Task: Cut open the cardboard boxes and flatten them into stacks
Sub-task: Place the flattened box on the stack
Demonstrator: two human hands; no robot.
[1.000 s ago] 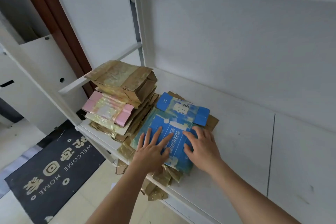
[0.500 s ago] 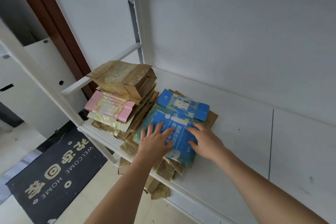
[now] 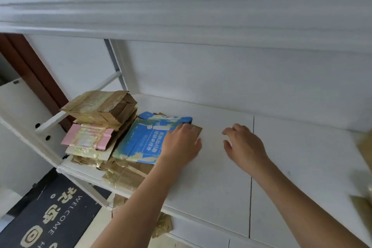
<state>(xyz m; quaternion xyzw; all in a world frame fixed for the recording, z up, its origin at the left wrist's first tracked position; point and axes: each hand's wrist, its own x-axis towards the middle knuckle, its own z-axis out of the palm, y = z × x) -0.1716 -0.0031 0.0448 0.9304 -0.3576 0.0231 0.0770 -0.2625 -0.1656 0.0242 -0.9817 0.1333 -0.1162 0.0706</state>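
A flattened blue box lies on top of brown flattened cardboard on the white shelf. My left hand rests flat on the blue box's right end, fingers pointing away. My right hand hovers over bare shelf to the right of the box, fingers loosely bent and holding nothing. Left of the blue box stands a taller stack of flattened boxes, gold-taped brown ones on top and a pink one below.
An upper shelf board hangs close overhead. The shelf's white uprights stand at the left. A dark welcome mat lies on the floor below. More brown cardboard shows at the right edge.
My right hand lifted off the blue box and moved right over bare shelf. My left hand slid to the box's right end. The view tilted up and shifted right.
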